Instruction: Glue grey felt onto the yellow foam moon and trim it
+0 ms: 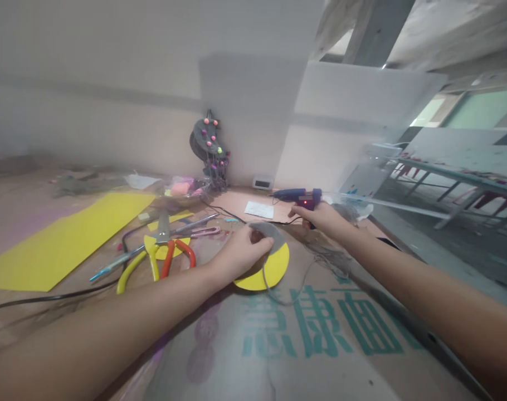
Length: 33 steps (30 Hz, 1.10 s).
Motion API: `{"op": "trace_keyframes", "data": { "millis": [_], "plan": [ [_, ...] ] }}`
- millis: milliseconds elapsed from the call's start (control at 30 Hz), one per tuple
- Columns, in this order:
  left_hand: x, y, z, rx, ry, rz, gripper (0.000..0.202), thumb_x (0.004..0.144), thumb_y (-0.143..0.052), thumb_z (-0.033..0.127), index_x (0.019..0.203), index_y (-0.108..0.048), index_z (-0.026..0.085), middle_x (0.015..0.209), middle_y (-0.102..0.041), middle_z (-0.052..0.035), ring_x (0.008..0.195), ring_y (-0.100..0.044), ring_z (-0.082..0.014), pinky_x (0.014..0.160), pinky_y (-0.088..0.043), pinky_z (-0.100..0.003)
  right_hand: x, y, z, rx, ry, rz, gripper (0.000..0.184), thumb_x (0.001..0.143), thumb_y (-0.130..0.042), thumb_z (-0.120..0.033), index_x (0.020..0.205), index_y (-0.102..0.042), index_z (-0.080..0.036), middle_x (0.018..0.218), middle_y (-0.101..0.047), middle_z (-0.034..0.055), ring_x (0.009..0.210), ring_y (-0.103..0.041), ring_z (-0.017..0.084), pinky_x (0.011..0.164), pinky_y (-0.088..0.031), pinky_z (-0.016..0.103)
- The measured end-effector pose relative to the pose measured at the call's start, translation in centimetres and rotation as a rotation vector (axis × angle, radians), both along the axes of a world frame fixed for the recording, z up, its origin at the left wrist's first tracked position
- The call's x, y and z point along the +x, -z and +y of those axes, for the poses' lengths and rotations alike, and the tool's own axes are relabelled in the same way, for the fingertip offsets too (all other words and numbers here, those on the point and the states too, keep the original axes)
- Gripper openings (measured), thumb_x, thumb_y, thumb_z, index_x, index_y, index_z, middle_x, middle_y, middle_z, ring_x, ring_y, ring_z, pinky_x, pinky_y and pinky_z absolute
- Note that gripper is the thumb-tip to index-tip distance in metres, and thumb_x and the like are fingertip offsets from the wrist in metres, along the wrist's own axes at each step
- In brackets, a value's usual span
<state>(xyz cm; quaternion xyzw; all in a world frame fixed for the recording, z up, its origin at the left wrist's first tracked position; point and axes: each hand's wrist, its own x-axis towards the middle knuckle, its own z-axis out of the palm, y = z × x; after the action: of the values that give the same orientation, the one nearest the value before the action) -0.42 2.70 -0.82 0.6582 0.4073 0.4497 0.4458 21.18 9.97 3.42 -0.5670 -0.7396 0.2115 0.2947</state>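
Observation:
My left hand (239, 250) rests on a yellow paper disc (276, 270) with its thumb and fingers closed at the edge. Grey cord (277, 235) covers the disc's upper part, and a loose strand curves down over the yellow. My right hand (322, 217) is wrapped around the handle of a dark blue glue gun (295, 195), whose red light is lit. The gun points left, beyond the disc and apart from it. Below the disc lies a cardboard sheet (320, 367) with green printed characters. Loose grey cord (332, 259) lies right of the disc.
Left of my hand are pliers with red handles (169, 259), scissors with yellow handles (132, 273), a pen (115, 264) and a yellow sheet (73, 239). A grey crescent-shaped ornament with small balls (207, 139) stands against the wall. A black cable (57, 298) crosses the left side.

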Motion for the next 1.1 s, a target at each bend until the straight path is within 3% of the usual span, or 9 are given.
{"op": "trace_keyframes", "data": {
  "millis": [167,267,367,500,700,900,1100],
  "plan": [
    [-0.1,0.2,0.5,-0.010,-0.040,-0.104,0.011,0.077,-0.052,0.025,0.071,-0.057,0.016,0.055,-0.051,0.0046,0.047,-0.043,-0.0084,0.048,-0.034,-0.021,1.1,-0.8,-4.8,0.027,-0.020,0.153,0.033,0.084,-0.056,-0.044,0.094,-0.069,-0.016,0.061,-0.062,0.0027,0.057,-0.057,0.014,0.056,-0.045,0.024],
    [-0.2,0.6,0.8,-0.036,-0.057,-0.151,0.028,0.082,-0.052,0.039,0.064,-0.051,0.017,0.054,-0.048,0.0044,0.046,-0.043,-0.0082,0.046,-0.033,-0.021,1.8,0.1,-7.2,0.043,-0.003,0.176,0.034,0.082,-0.058,-0.047,0.091,-0.068,-0.016,0.065,-0.064,0.0038,0.059,-0.058,0.015,0.056,-0.046,0.026],
    [-0.3,0.5,0.8,-0.055,-0.080,-0.132,0.030,0.082,-0.054,0.043,0.066,-0.051,0.018,0.052,-0.048,0.0046,0.043,-0.042,-0.0080,0.043,-0.030,-0.021,2.2,1.5,-8.7,0.004,-0.007,0.176,0.035,0.081,-0.058,-0.049,0.087,-0.070,-0.016,0.062,-0.063,0.0036,0.058,-0.058,0.016,0.056,-0.047,0.028],
    [-0.4,0.0,0.5,-0.056,-0.122,-0.049,0.024,0.082,-0.054,0.037,0.068,-0.053,0.017,0.050,-0.049,0.0046,0.040,-0.041,-0.0077,0.042,-0.030,-0.021,2.0,2.5,-9.7,-0.028,-0.015,0.206,0.033,0.081,-0.057,-0.048,0.082,-0.071,-0.019,0.073,-0.069,0.0048,0.068,-0.064,0.018,0.062,-0.051,0.029],
    [-0.5,-0.4,0.1,-0.011,-0.115,0.018,0.025,0.084,-0.052,0.037,0.068,-0.052,0.017,0.053,-0.051,0.0044,0.044,-0.047,-0.0089,0.042,-0.034,-0.020,1.2,1.9,-11.0,-0.134,0.027,0.118,0.030,0.075,-0.063,-0.050,0.082,-0.072,-0.021,0.084,-0.073,0.0051,0.079,-0.068,0.023,0.069,-0.056,0.035],
    [-0.7,-0.3,0.1,0.101,-0.142,0.054,0.027,0.085,-0.050,0.033,0.063,-0.051,0.017,0.051,-0.052,0.0037,0.046,-0.049,-0.0091,0.046,-0.036,-0.020,0.8,2.0,-11.7,-0.158,-0.042,0.116,0.027,0.074,-0.063,-0.049,0.079,-0.069,-0.023,0.082,-0.073,0.0050,0.078,-0.069,0.025,0.069,-0.058,0.038],
    [-0.7,-0.4,-0.1,0.123,-0.143,0.031,0.019,0.085,-0.050,0.030,0.070,-0.051,0.018,0.055,-0.053,0.0042,0.049,-0.050,-0.0090,0.049,-0.038,-0.020,0.5,2.5,-11.4,-0.121,-0.121,0.088,0.032,0.075,-0.062,-0.052,0.081,-0.065,-0.021,0.083,-0.071,0.0060,0.078,-0.067,0.024,0.074,-0.057,0.040]
  ]
}}
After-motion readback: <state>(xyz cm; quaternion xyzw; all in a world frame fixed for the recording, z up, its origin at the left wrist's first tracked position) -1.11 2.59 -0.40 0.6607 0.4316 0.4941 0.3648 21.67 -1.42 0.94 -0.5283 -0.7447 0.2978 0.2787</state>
